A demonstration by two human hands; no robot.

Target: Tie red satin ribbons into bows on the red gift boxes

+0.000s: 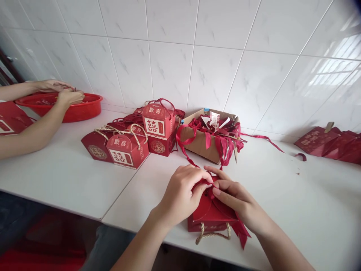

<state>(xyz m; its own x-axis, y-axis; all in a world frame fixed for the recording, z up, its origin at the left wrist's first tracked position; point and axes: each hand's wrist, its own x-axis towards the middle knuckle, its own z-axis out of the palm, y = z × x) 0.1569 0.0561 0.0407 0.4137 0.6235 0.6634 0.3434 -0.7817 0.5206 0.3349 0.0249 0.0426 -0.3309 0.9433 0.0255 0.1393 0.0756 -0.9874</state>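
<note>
A red gift box [214,214] with a gold rope handle [213,236] lies on the white table before me, near its front edge. Over its top, my left hand [186,192] pinches a dark red ribbon [210,192] between thumb and forefinger. My right hand [235,197] grips the same ribbon just beside it, fingertips almost touching the left ones. One ribbon tail [243,235] hangs past the box's right side. Another stretch runs back toward an open cardboard box [200,145] full of ribbons. My fingers partly hide the knot area.
Finished-looking red boxes [126,150] with rope handles are grouped left of the cardboard box. At far left, another person's hands [66,94] work over a red basin [90,109]. More red boxes [327,145] lie at right, near a ribbon scrap [301,156].
</note>
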